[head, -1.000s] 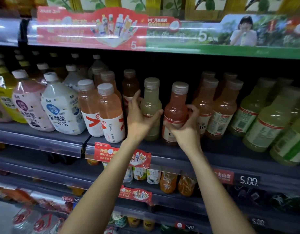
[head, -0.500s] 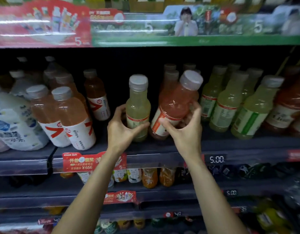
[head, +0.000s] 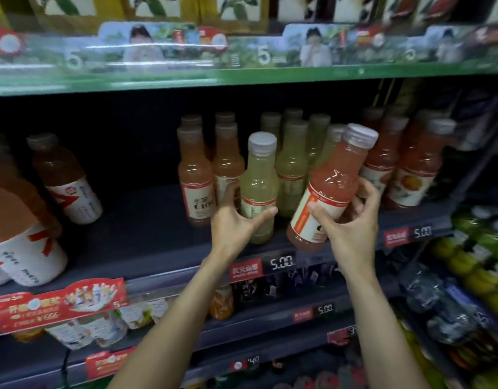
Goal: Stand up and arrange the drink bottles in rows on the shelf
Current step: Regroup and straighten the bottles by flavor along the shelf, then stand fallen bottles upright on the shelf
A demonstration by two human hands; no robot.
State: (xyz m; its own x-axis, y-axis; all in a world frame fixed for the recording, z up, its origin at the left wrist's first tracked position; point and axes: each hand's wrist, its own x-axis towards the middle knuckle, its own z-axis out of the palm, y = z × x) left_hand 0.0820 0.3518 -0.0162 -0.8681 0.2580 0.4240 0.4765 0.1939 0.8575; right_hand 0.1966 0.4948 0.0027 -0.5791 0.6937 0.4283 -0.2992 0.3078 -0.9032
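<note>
My left hand (head: 236, 223) grips the lower part of a pale green drink bottle (head: 259, 181) that stands upright near the front of the dark shelf (head: 146, 237). My right hand (head: 351, 223) holds a pink-red drink bottle (head: 330, 186) lifted off the shelf and tilted with its grey cap to the right. Behind them stand rows of orange bottles (head: 196, 175), green bottles (head: 291, 164) and red bottles (head: 416, 169).
Brown tea bottles with white and red labels (head: 65, 178) stand at the left, with bare shelf between them and the orange row. Price strips (head: 281, 262) line the shelf front. A green banner shelf (head: 242, 66) hangs above. Green bottles (head: 475, 262) fill lower right shelves.
Both hands have carried their bottles to the right along the shelf. The pink-red bottle was lifted and tilted further; the view swung right.
</note>
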